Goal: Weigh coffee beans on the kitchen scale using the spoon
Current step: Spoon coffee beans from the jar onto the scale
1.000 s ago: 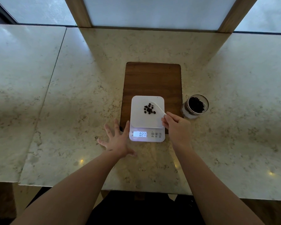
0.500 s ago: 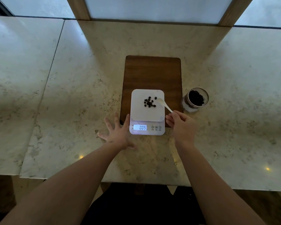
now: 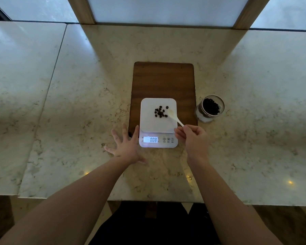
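Pale marbled stone tabletop (image 3: pixel 78 112) fills most of my view, with frosted window panes and wooden posts along the top edge of the frame. At centre lies a dark brown wooden board with rounded corners (image 3: pixel 163 80), and the white digital kitchen scale (image 3: pixel 158 122) sits on its lower part, overhanging the near edge. I see a small cluster of dark coffee beans (image 3: pixel 160 111) on the white weighing plate, and the lit display (image 3: pixel 150 139) shows digits that I cannot read with certainty. My right hand (image 3: pixel 193 138) is at the lower right corner of the scale, its fingers closed around the handle of a white plastic spoon (image 3: pixel 174 116), whose bowl rests just right of the beans. My left hand (image 3: pixel 125 145) lies flat on the tabletop with its fingers spread, the index fingertip touching the scale's left edge. Right of the board stands a round glass jar (image 3: pixel 209 108) holding more dark beans.
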Motion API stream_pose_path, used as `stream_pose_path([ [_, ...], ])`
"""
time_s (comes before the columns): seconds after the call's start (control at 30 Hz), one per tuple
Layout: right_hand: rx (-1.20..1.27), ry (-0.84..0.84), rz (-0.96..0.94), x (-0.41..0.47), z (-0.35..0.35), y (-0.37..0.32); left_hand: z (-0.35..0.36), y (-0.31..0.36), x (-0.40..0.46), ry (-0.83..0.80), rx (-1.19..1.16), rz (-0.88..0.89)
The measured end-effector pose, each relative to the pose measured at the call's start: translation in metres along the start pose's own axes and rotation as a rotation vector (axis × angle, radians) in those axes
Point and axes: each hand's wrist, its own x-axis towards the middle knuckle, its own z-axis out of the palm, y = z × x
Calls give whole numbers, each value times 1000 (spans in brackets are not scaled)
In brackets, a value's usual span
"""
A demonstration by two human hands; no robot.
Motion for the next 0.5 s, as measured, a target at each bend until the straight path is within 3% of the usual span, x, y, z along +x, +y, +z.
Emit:
stream_pose_path([
  [0.23, -4, 62, -77, -1, -7, -2, -1, 1, 3, -25, 47, -21],
  [0.4, -295, 182, -487, 8, -27, -18, -1, -2, 11, -84, 47, -44],
  [0.5, -440, 296, -598, 18, -48, -34, 1, -4, 12, -82, 50, -42],
])
